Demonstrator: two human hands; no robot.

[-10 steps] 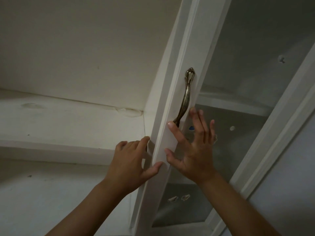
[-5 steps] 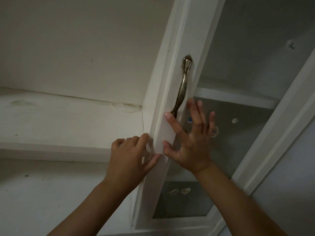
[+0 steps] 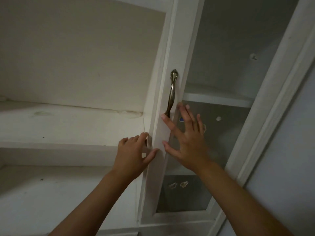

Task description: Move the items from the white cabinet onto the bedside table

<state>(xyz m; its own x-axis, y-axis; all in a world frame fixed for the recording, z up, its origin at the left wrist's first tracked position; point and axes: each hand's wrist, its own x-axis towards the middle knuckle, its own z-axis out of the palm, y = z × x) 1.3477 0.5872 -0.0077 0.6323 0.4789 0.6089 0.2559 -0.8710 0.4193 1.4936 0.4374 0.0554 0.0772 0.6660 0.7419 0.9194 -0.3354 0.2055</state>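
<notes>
The left grip [image 3: 131, 154] pinches the free edge of the door [image 3: 185, 48] of the white cabinet [image 3: 68, 126], probably to swing it. Just right of it, the right grip [image 3: 187, 142] presses flat and splayed below the handle [image 3: 172, 92], steadying; no items show.

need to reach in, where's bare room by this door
Bare: the upper shelf left of the door and the lower shelf under it. Crowded: the door edge, gripped by the left hand, right hand flat by the handle.

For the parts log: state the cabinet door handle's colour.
Dull brass-bronze metal handle, seen in the head view.
</notes>
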